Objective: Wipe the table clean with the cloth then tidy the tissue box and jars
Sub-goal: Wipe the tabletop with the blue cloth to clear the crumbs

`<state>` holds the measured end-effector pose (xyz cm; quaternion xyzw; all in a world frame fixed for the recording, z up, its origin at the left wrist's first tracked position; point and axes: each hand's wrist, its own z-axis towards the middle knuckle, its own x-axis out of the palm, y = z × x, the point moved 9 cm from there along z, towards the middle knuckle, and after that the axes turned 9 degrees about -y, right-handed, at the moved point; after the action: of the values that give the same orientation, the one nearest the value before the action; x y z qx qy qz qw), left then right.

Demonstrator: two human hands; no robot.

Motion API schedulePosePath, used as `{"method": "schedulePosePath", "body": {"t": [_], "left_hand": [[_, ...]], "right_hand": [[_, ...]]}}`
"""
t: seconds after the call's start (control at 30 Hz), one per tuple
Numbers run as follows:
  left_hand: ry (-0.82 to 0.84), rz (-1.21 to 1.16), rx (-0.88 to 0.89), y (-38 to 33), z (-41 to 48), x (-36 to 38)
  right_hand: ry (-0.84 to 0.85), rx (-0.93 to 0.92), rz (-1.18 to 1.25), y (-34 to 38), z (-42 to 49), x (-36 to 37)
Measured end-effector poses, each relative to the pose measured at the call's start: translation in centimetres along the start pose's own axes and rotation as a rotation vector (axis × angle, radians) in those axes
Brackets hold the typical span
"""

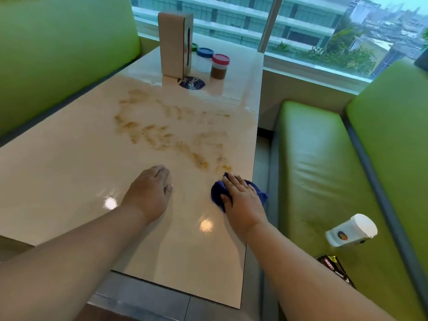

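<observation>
A glossy cream table (69, 158) carries brown crumb smears (171, 135) across its middle. My right hand (243, 198) presses flat on a blue cloth (217, 191) near the table's right edge, just below the smears. Beside it, my left hand (150, 191) rests palm down on the table with curled fingers and holds nothing. At the far end an upright brown tissue box (174, 42) stands. To its right are a red-lidded jar (219, 66) with brown contents, a blue-lidded jar (204, 59) and a green lid (194, 45) mostly hidden behind the box.
Green padded benches flank the table on the left (58, 66) and right (324, 170). On the right bench lie a white container (352, 229) and a dark packet (333, 267). A round dark sticker (192, 83) sits before the box. A window (301, 24) is behind.
</observation>
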<state>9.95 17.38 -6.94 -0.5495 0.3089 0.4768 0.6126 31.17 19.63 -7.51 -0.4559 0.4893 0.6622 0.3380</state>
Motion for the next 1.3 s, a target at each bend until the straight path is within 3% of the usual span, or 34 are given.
{"method": "schedulePosePath", "body": {"t": [0.13, 0.27, 0.37, 0.6, 0.73, 1.0, 1.2, 1.3], "left_hand": [[-0.024, 0.061, 0.019, -0.1, -0.4, 0.0], [-0.046, 0.099, 0.044, -0.3, -0.3, 0.3], [-0.046, 0.105, 0.043, -0.2, -0.3, 0.3], [0.019, 0.169, 0.076, 0.1, 0.4, 0.4], [0.046, 0.19, 0.136, 0.2, 1.1, 0.1], [0.025, 0.102, 0.142, 0.7, 0.8, 0.5], [0.016, 0.077, 0.152, 0.7, 0.8, 0.6], [0.009, 0.079, 0.158, 0.9, 0.8, 0.7]], "right_hand": [[-0.012, -0.115, 0.04, 0.7, -2.0, 0.1], [-0.039, 0.042, 0.121, -2.7, 1.4, -0.5], [-0.005, 0.113, 0.039, -3.5, 4.4, -0.2], [-0.013, 0.019, -0.037, -1.6, 2.0, 0.4], [-0.006, 0.057, -0.063, -2.1, 4.3, 0.4], [-0.005, -0.003, -0.052, 0.1, 1.5, 0.2], [0.025, 0.119, -0.081, -0.4, 4.9, 0.5], [0.034, 0.091, -0.065, 0.4, 4.2, 0.4]]}}
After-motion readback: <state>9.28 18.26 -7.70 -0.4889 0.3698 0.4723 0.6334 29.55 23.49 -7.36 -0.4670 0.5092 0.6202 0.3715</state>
